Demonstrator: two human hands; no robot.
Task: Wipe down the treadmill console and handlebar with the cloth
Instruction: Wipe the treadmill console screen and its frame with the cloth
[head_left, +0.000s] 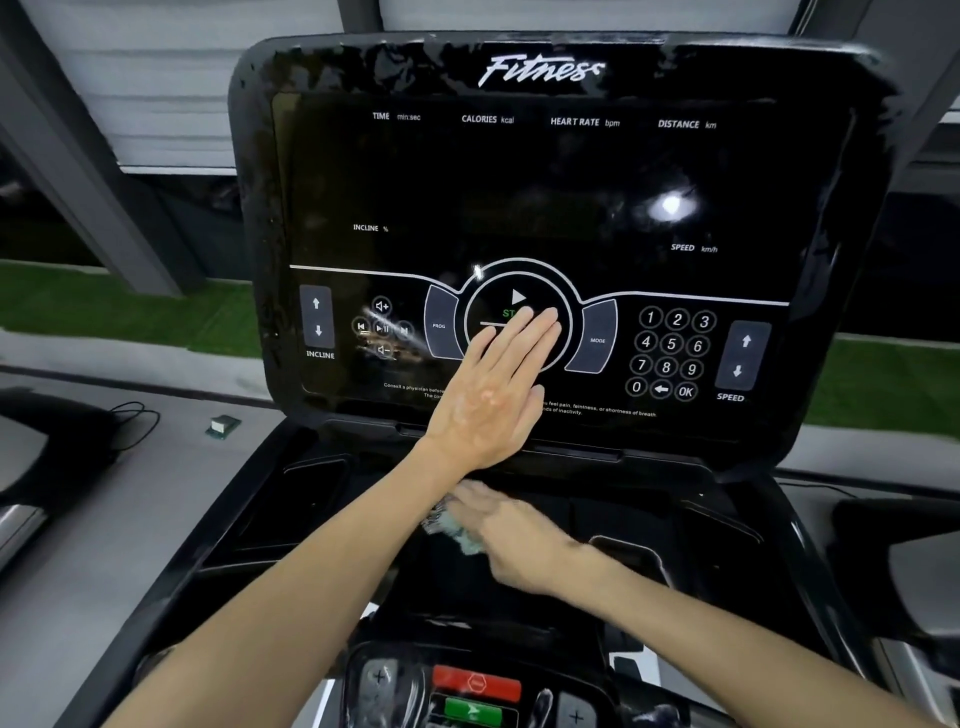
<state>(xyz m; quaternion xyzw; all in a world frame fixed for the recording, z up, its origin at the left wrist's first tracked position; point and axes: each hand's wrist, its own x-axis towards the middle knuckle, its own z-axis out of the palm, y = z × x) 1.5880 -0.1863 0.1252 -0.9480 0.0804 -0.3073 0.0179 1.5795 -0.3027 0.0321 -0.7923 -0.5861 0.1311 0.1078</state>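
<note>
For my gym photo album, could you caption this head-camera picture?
The left hand lies flat on the treadmill console while the right hand presses a cloth onto the tray below.

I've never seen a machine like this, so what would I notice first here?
The big shiny black console with white "Fitness" lettering fills the middle. A left hand lies flat on its round start button, and below it a right hand presses a crumpled cloth on the tray. At the bottom edge, a red button and a green button stand out.
</note>
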